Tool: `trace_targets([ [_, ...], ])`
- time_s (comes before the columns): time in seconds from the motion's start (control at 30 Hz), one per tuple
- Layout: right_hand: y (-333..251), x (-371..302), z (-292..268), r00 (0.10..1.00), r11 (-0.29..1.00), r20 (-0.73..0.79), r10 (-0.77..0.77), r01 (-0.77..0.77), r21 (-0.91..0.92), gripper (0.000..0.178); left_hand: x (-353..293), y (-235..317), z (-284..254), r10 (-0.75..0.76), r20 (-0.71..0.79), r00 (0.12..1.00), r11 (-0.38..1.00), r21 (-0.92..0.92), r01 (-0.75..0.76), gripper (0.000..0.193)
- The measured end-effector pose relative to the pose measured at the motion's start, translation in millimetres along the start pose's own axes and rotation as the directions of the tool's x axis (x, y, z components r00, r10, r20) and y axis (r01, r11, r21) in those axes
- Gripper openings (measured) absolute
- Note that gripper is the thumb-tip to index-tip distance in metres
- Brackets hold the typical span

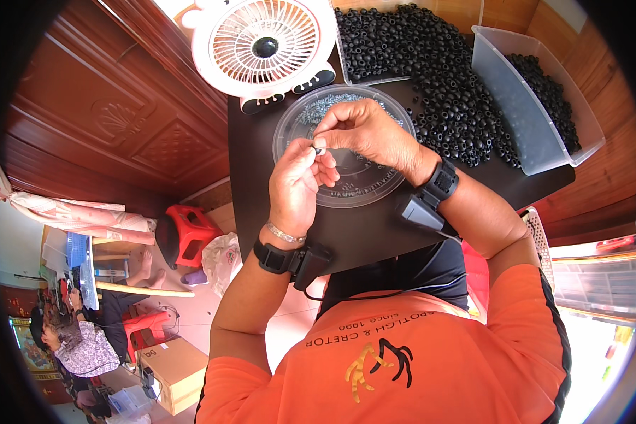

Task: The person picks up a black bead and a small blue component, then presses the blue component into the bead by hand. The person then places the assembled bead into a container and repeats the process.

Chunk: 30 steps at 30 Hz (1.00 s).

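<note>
My left hand pinches a small black ring-like part between thumb and forefinger, its other fingers curled below. Right above that part, the thumb and forefinger of my right hand press together. What they hold, if anything, is too small to make out. Both hands are over a round clear tub with many small silvery metal pieces in it, which look like screws. To the right of the tub lies a large heap of small black round parts with holes in them.
A white fan stands behind the tub on the dark table. A clear plastic bin with more black parts is at the right edge. On the left are a wooden panel, a red stool, a cardboard box and a seated person.
</note>
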State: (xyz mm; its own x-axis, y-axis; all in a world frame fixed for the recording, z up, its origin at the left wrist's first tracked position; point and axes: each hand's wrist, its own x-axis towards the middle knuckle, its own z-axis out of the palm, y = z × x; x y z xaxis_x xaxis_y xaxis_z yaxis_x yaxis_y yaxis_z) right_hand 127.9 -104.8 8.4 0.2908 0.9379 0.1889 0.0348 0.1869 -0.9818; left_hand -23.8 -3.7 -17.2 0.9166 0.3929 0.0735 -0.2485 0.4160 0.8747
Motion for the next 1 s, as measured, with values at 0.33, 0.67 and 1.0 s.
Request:
trace_targets([
  [0.33, -1, -6, 22, 0.887, 0.659, -0.063, -0.457, 0.290, -0.694, 0.029, 0, 0, 5, -0.002, -0.091, 0.996, 0.997, -0.071, -0.004, 0.023],
  [0.67, -12, -8, 12, 0.850, 0.625, 0.055, -0.524, 0.428, -0.653, 0.028, -1, 6, 3, 0.023, -0.003, 1.000, 0.999, -0.037, -0.023, 0.027],
  [1.0, -16, -11, 18, 0.770, 0.451, 0.154, -0.619, 0.509, -0.733, 0.025, -6, 5, 5, 0.101, 0.002, 0.995, 0.992, 0.078, -0.100, 0.031],
])
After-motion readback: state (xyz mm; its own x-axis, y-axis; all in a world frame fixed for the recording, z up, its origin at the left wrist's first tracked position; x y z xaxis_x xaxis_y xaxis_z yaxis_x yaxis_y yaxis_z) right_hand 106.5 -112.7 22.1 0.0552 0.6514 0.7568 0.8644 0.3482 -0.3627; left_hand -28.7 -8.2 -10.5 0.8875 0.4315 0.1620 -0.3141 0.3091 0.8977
